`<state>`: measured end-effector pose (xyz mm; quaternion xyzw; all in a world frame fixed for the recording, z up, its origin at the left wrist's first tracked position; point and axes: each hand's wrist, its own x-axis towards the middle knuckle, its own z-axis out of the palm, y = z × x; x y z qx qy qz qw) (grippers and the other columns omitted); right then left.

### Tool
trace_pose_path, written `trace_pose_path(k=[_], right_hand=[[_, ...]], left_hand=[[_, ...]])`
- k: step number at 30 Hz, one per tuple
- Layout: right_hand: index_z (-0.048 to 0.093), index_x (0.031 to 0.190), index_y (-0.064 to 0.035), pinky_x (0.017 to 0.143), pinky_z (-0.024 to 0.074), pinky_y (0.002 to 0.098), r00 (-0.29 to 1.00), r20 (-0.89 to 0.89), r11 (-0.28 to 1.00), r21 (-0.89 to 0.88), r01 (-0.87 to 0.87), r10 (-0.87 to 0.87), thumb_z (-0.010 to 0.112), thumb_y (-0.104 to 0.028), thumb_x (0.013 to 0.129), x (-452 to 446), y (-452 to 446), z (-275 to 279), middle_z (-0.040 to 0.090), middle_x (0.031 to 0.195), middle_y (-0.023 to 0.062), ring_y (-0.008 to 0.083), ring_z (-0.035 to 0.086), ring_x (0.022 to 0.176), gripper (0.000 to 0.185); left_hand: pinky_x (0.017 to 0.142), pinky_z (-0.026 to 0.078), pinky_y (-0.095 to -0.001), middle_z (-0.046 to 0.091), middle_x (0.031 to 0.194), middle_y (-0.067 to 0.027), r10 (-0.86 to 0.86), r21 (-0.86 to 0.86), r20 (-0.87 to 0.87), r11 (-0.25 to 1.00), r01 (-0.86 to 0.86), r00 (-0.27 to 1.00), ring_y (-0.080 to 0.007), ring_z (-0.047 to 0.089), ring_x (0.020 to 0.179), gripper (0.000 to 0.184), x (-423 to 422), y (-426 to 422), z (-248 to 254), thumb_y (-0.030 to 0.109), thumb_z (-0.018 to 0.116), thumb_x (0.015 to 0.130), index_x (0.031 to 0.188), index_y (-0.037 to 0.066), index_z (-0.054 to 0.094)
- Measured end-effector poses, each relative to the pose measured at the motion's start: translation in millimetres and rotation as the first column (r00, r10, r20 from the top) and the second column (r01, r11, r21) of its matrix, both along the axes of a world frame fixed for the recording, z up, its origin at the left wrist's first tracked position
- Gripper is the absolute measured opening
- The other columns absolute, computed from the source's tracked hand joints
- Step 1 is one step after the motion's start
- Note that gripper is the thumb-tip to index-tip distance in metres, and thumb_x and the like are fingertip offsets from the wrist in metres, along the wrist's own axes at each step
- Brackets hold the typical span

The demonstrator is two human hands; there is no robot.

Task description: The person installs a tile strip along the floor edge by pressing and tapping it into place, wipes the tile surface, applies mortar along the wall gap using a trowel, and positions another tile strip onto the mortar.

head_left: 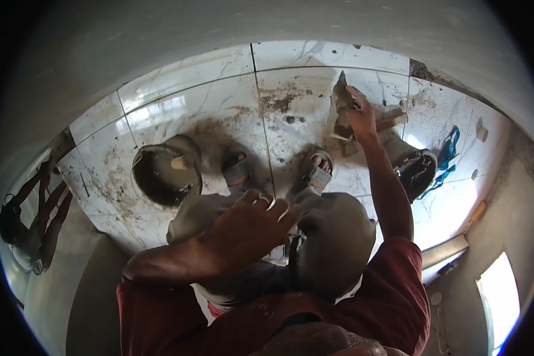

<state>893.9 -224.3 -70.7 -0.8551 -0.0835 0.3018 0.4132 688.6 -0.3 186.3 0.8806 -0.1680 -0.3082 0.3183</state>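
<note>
Dark red short-sleeved shirt cloth (385, 285) filled the near edge at six o'clock, with grey trousers (338, 237) beyond it, bent at the knees. Over the knees, just below the centre, the left hand (243, 228) hovered with its fingers loosely bent and parted, and no object showed in them. At two o'clock the right hand (362, 115) reached down to a pointed, grey, mortar-smeared piece (342, 98) on the white marbled tile floor (213, 95); its fingers were curled at the piece's edge, but how firmly they gripped it could not be told. Just beside that hand, also towards two o'clock, lay a flat brown wooden strip (391, 121). At nine o'clock stood a dark round bucket (194, 151) with a light brown block (182, 162) inside. Another dark bucket (430, 178) stood at three o'clock, near a crumpled blue strip (451, 145). Two strapped grey sandals (320, 175) were between the buckets. Mud marked the tiles. Far off, between eight and nine o'clock, was another person (26, 240).
</note>
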Motion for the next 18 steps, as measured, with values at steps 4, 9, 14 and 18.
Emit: trace_pose_path(k=[4,9,14,18], right_hand=[[0.052,0.124,-0.0135,0.099,0.0361,0.0367,0.994,0.106,0.995,-0.098,-0.028,0.038,0.052,-0.003,0.069,-8.1,7.4,-12.4,0.052,0.125,0.0149,0.0305,0.046,0.119,0.056],[0.051,0.123,-0.0075,0.097,0.0373,0.0415,0.978,0.209,0.968,-0.236,0.08,-0.03,0.051,-0.006,0.069,-29.5,12.6,21.4,0.053,0.117,0.0203,0.0369,0.047,0.113,0.054],[0.055,0.11,-0.0018,0.086,0.0423,0.0441,0.974,0.224,0.987,-0.146,0.068,-0.034,0.053,-0.01,0.071,-83.1,4.4,85.2,0.056,0.104,0.0244,0.041,0.052,0.1,0.04],[0.058,0.099,-0.005,0.074,0.047,0.0446,0.981,0.17,0.995,0.007,0.097,-0.097,0.054,-0.01,0.074,-137.1,-27.5,163.1,0.059,0.092,0.0206,0.0401,0.058,0.084,0.026]], left_hand=[[0.08,0.044,-0.0421,0.057,0.098,-0.0124,0.072,-0.077,-0.286,0.992,-0.098,0.955,-0.0294,0.06,0.092,0.044,-19.4,-16.4,4.0,0.031,0.06,0.081,0.116,0.006,0.049],[0.081,0.045,-0.0431,0.058,0.101,-0.0136,0.044,-0.053,-0.539,0.995,-0.087,0.841,-0.0303,0.059,0.096,0.044,-55.3,-56.5,7.0,0.032,0.059,0.082,0.116,0.007,0.049],[0.083,0.045,-0.044,0.058,0.111,-0.0164,0.071,0.046,-0.675,0.997,-0.054,0.735,-0.0338,0.058,0.099,0.041,-111.3,-98.9,-10.0,0.03,0.056,0.084,0.118,0.008,0.05],[0.076,0.048,-0.0471,0.06,0.099,-0.0193,0.255,0.028,-0.481,0.961,-0.276,0.839,-0.0383,0.059,0.092,0.031,-144.2,-112.1,-18.2,0.03,0.054,0.085,0.104,0.005,0.053]])
